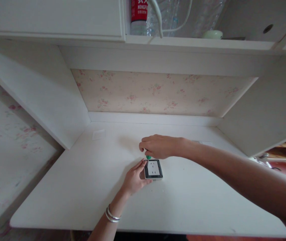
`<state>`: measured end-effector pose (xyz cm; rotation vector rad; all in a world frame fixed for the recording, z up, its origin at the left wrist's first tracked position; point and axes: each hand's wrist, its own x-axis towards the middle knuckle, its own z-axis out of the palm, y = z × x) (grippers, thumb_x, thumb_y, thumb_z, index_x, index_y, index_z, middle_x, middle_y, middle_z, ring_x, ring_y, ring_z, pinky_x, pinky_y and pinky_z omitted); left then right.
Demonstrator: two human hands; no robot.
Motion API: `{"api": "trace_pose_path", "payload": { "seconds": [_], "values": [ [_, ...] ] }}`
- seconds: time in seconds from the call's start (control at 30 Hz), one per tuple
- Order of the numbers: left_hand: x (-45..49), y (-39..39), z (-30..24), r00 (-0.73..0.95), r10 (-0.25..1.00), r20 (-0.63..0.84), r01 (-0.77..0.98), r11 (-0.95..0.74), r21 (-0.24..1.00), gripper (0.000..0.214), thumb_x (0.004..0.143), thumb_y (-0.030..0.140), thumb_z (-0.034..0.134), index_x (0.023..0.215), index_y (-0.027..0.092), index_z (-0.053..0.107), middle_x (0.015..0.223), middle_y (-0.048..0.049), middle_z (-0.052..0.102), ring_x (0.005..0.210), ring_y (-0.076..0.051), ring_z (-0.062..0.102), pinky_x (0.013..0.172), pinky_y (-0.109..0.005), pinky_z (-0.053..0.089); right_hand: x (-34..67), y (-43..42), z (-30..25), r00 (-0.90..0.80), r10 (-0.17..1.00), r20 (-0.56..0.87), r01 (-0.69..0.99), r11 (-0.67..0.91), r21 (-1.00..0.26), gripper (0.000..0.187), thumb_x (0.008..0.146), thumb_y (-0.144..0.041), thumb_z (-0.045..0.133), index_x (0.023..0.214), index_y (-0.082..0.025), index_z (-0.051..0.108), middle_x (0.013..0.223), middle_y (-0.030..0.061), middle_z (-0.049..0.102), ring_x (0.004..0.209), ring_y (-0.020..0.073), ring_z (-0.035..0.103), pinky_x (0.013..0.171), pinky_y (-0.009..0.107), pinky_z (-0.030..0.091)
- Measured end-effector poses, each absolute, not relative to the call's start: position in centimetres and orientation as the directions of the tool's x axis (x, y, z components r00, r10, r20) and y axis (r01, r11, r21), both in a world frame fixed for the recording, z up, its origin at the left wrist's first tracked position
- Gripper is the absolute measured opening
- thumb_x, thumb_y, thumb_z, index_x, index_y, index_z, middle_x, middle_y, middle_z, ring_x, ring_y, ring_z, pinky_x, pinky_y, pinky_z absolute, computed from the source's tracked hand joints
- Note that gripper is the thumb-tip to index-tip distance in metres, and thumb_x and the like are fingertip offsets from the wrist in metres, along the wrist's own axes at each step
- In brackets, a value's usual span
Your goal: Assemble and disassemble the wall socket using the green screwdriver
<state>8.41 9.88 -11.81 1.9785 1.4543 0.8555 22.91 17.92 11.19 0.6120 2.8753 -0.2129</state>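
A small square wall socket (153, 169), white face with a dark frame, lies flat on the white desk (82, 187). My left hand (134, 178) grips its left edge with thumb and fingers, holding it in place. My right hand (158, 146) is closed just above the socket's far edge, fingers curled round a small tool with a green tip (148, 156) that points down at the socket. Most of the tool is hidden inside the hand. Silver bangles sit on my left wrist.
The desk sits in a white alcove with side panels left and right and floral wallpaper (153, 95) behind. On the shelf above stand a red-labelled bottle (138, 13), clear plastic bottles and a white cable. A flat transparent piece (99, 134) lies at the desk's back left.
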Motion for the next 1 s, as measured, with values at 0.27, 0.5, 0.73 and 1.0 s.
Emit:
{"api": "trace_pose_path", "payload": {
  "seconds": [0.27, 0.5, 0.73, 1.0],
  "values": [
    [8.6, 9.9, -12.1, 0.201, 0.963, 0.179, 0.631, -0.267, 0.728, 0.084, 0.064, 0.044, 0.078, 0.138, 0.028, 0.041, 0.143, -0.0018, 0.043, 0.131, -0.025, 0.041, 0.112, -0.041, 0.036, 22.1, 17.1, 11.7, -0.734, 0.660, -0.161, 0.666, 0.745, 0.016, 0.057, 0.088, -0.062, 0.033, 0.100, -0.016, 0.064, 0.093, 0.0163, 0.067, 0.086, 0.0306, 0.064, 0.067, 0.038, 0.045],
    [8.4, 10.0, -12.1, 0.216, 0.957, 0.191, 0.630, -0.286, 0.722, 0.085, 0.064, 0.046, 0.077, 0.138, 0.028, 0.039, 0.144, -0.0014, 0.041, 0.132, -0.025, 0.040, 0.112, -0.040, 0.036, 22.1, 17.0, 12.8, -0.754, 0.586, -0.296, 0.603, 0.797, 0.039, 0.033, 0.086, -0.038, 0.046, 0.109, -0.019, 0.060, 0.098, 0.0148, 0.067, 0.086, 0.0284, 0.064, 0.065, 0.035, 0.044],
    [8.4, 9.9, -12.1, 0.217, 0.960, 0.179, 0.644, -0.278, 0.712, 0.086, 0.065, 0.047, 0.076, 0.139, 0.027, 0.038, 0.144, -0.0019, 0.041, 0.132, -0.024, 0.040, 0.112, -0.040, 0.036, 21.9, 17.0, 12.8, -0.691, 0.655, -0.307, 0.669, 0.740, 0.072, 0.052, 0.086, -0.058, 0.040, 0.109, -0.016, 0.061, 0.094, 0.0177, 0.067, 0.086, 0.0323, 0.064, 0.063, 0.037, 0.045],
    [8.5, 9.9, -12.1, 0.224, 0.956, 0.189, 0.638, -0.291, 0.713, 0.085, 0.066, 0.046, 0.076, 0.139, 0.028, 0.038, 0.145, -0.0012, 0.039, 0.132, -0.024, 0.040, 0.112, -0.039, 0.036, 22.6, 17.4, 12.4, -0.762, 0.566, -0.313, 0.576, 0.814, 0.071, 0.037, 0.088, -0.040, 0.042, 0.106, -0.015, 0.063, 0.093, 0.0163, 0.068, 0.084, 0.0283, 0.064, 0.064, 0.035, 0.043]
  ]
}}
